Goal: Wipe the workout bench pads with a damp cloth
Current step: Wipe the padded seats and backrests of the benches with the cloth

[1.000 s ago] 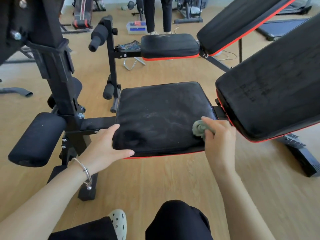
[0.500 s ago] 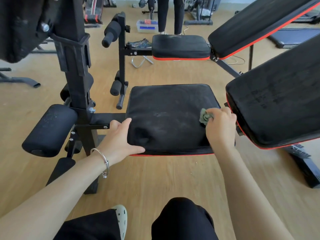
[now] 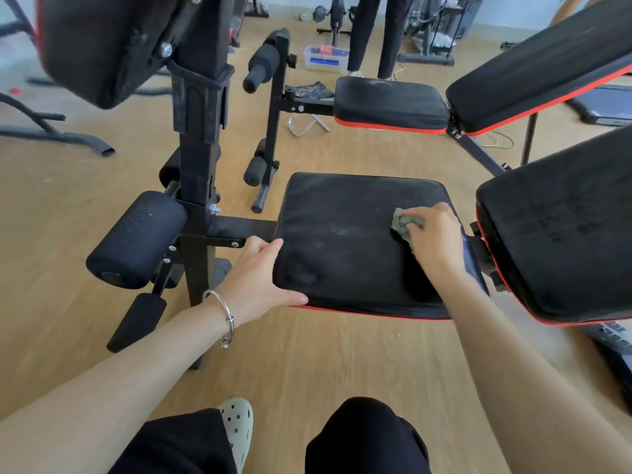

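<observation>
**Cloth meets dust on a gym seat pad**

A person's right hand (image 3: 434,234) is closed over a bunched green cloth (image 3: 403,224), pressing it onto the far right part of the black seat pad (image 3: 342,234). The left hand (image 3: 260,275), a silver bracelet (image 3: 224,311) at the wrist, clasps the pad's near left corner, thumb along the front edge and fingers over the side. The hands are well apart, one working and one bracing.

The cloth looks light and limp, likely to fold on itself, so it is best kept wadded under the palm as it is here. The pad appears firm but cushioned, with a smooth cover that may turn slick when wet. Its red-trimmed edge offers the steadiest hold. Pale dusty streaks across the middle suggest much of it is not yet wiped.

To the right rises the tilted back pad (image 3: 561,234), also smudged. A foam roller (image 3: 136,237) sits to the left on the black frame. Beyond, on the wooden floor (image 3: 68,200), stands a second seat pad (image 3: 390,100), with someone's dark trouser legs (image 3: 376,32) behind it.
</observation>
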